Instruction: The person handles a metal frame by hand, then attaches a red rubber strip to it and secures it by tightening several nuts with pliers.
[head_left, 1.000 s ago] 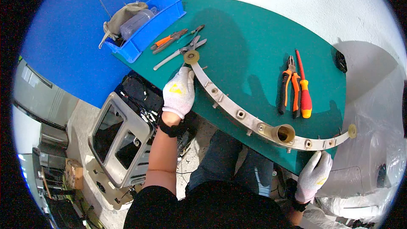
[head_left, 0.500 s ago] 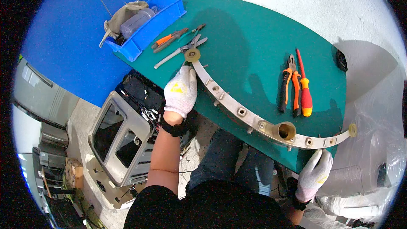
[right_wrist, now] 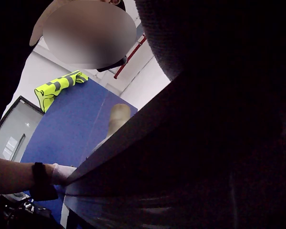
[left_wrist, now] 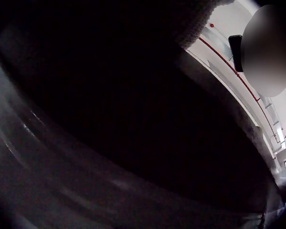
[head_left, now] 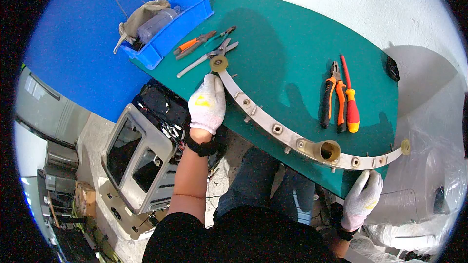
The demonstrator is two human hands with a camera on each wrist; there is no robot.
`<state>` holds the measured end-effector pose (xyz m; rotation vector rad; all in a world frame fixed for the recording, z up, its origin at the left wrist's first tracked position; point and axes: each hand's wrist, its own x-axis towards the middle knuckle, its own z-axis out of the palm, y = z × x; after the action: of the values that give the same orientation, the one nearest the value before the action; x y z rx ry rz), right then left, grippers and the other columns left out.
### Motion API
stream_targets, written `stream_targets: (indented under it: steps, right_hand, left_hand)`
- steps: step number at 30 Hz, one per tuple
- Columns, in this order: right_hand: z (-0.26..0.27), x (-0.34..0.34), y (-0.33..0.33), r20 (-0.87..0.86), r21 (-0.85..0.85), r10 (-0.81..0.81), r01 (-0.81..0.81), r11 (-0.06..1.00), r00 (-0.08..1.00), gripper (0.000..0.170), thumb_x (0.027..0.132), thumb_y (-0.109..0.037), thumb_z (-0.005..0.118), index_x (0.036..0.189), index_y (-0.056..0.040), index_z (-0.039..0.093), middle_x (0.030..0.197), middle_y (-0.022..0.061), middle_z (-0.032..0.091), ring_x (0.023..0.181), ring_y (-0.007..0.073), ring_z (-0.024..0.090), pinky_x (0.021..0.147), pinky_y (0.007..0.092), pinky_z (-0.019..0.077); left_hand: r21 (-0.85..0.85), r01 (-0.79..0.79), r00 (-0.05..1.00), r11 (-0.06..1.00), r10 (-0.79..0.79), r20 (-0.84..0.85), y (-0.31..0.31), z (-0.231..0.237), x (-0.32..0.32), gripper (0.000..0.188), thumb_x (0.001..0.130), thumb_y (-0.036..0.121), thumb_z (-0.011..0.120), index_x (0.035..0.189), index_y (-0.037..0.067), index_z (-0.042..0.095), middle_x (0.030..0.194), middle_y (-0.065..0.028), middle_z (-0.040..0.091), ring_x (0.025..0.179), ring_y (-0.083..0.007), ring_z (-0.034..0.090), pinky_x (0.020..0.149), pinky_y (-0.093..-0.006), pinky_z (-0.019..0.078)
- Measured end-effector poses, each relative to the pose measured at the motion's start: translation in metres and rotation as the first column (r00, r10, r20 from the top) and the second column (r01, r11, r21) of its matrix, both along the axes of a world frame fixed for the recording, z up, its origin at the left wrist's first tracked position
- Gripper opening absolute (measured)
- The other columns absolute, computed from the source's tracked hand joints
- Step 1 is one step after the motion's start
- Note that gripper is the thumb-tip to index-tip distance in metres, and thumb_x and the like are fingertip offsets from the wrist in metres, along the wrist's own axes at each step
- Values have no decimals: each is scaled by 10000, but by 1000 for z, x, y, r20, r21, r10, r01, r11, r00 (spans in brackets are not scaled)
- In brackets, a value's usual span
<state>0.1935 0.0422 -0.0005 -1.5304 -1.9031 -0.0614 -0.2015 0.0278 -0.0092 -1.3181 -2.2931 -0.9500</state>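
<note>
In the head view a long curved metal bar (head_left: 258,115) lies across the near edge of the green table. Along it sit studs, nuts and a short wide tube (head_left: 327,151), and a yellowish roller (head_left: 219,63) caps its left end. A similar roller (head_left: 405,147) is at the right end. My gloved left hand (head_left: 207,103) grips the bar just below the left roller. The gloved right hand (head_left: 361,199) holds its near edge between tube and right roller, with some fingers hidden beneath. Both wrist views are mostly dark; the right one shows the tube (right_wrist: 119,114) beyond the bar.
Orange-handled pliers (head_left: 333,98) and a red-yellow screwdriver (head_left: 352,109) lie right on the green table (head_left: 273,24). Behind the left roller are white-handled snips (head_left: 195,65) and more orange-handled pliers (head_left: 194,45). A blue bin (head_left: 168,39) stands at the back left.
The bar's left end and my left hand have shifted very slightly to the left. Both hands keep their places on the bar, and the tools have not moved.
</note>
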Motion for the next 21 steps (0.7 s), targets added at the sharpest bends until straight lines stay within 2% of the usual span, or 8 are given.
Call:
stream_targets:
  steps: [2,21]
  right_hand:
    - [1,2,-1,-2,-13,-1,1,1000,1000,162,971,-124,518,954,30,563,868,207,555,848,405,538,760,482,430]
    - [6,7,0,-66,-75,68,-73,995,996,124,950,-87,564,907,29,554,835,203,535,813,392,528,743,456,423]
  left_hand:
    - [68,12,1000,998,-10,-28,-1,-4,0,123,983,178,492,1012,68,539,793,-209,652,714,-415,642,641,-495,510]
    - [68,-35,998,997,39,-48,3,0,2,148,969,191,516,957,64,591,800,-204,667,717,-400,651,649,-474,519]
